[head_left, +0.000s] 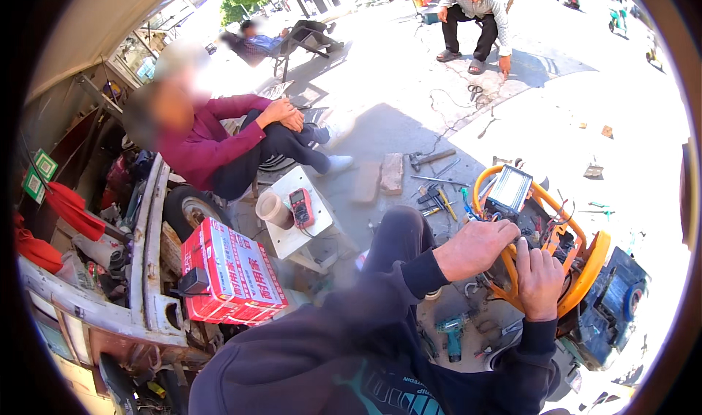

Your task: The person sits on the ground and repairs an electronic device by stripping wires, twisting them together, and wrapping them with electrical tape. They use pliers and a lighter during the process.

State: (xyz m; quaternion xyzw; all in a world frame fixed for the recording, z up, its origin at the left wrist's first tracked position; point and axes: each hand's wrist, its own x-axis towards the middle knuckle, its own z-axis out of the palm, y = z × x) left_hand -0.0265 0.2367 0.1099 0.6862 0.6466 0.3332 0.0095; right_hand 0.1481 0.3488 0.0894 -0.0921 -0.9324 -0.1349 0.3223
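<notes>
our left hand (475,248) rests on the orange frame (585,269), fingers curled down into the wire bundle (545,232); grip on a wire cannot be told. our right hand (540,280) lies flat beside it, fingers nearly straight and together, pressing the frame's inner parts. a silver box (510,190) sits above, on the frame.

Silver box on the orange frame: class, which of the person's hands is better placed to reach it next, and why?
Probably the left hand: it rests just below the silver box, nearer it. The right hand lies lower on the orange frame, over the wires.
</notes>
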